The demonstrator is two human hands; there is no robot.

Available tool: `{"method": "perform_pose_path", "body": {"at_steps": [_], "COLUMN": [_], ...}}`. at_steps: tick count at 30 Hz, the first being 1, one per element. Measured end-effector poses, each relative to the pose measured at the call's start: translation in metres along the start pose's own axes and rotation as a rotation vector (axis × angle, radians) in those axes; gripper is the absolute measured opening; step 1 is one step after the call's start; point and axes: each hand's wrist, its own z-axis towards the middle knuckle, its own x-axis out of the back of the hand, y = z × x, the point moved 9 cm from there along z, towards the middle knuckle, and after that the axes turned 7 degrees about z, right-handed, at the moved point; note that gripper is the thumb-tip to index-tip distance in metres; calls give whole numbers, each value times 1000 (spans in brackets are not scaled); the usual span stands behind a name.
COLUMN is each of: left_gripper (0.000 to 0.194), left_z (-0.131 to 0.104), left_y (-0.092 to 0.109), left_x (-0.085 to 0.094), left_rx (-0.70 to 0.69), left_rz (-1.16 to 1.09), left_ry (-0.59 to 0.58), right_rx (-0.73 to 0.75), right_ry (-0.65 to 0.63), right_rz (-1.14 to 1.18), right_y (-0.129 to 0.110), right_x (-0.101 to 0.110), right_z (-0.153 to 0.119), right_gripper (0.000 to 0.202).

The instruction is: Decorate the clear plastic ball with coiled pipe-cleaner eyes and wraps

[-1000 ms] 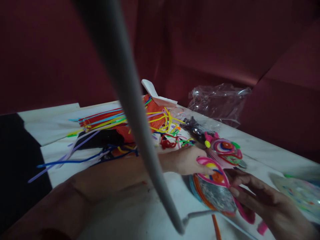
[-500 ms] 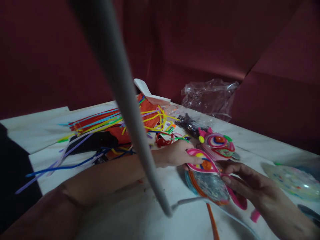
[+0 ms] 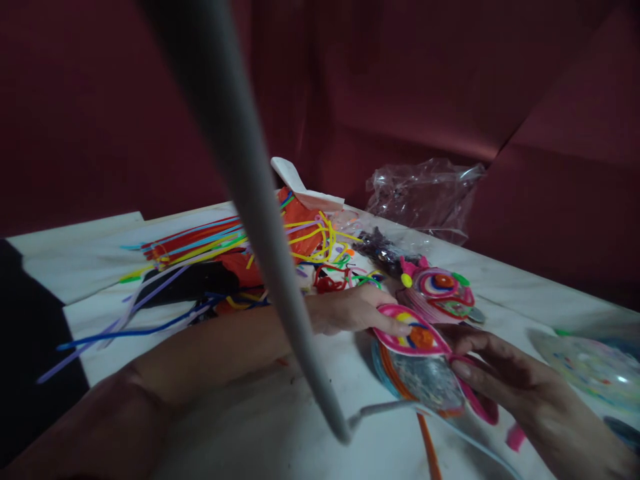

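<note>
My left hand [image 3: 357, 310] pinches the left side of a pink-edged, eye-shaped craft piece [image 3: 413, 331] with a yellow, blue and orange middle. My right hand [image 3: 493, 370] has its thumb and fingers closed on a pink loop [image 3: 479, 397] at the right tip of that piece. Below both hands lies a clear round disc [image 3: 430, 380], edged on its left with orange and light-blue strands. An orange strip [image 3: 429, 447] trails from the disc toward me. Behind my hands sits a finished-looking round figure [image 3: 439, 290] with pink coils and an orange-centred eye.
Colourful pipe cleaners [image 3: 200, 240] and a black packet [image 3: 187, 285] lie at the left. A crumpled clear bag [image 3: 423, 200] is at the back, with a round see-through item [image 3: 590, 367] at right. A grey pole [image 3: 270, 233] crosses the view.
The view has shifted slightly, so everything sits a little further right and lower. Both hands keep hold of the pink pieces, with almost no other movement.
</note>
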Motion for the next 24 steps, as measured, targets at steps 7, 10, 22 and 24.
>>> {"method": "perform_pose_path", "body": {"at_steps": [7, 10, 22, 24], "left_gripper": [19, 17, 14, 12], "left_z": [-1, -5, -2, -3], "left_y": [0, 3, -3, -2], "left_x": [5, 4, 9, 8], "left_rx": [-9, 6, 99, 105], "left_rz": [238, 268, 317, 293], "left_ry": [79, 108, 174, 169], "right_rx": [-9, -10, 54, 77], "right_ry": [11, 3, 75, 75], "right_rz": [15, 4, -34, -4], "right_y": [0, 0, 8, 9], "right_x": [-1, -2, 4, 4], "right_z": [-1, -1, 1, 1], "right_gripper": [29, 30, 33, 35]}}
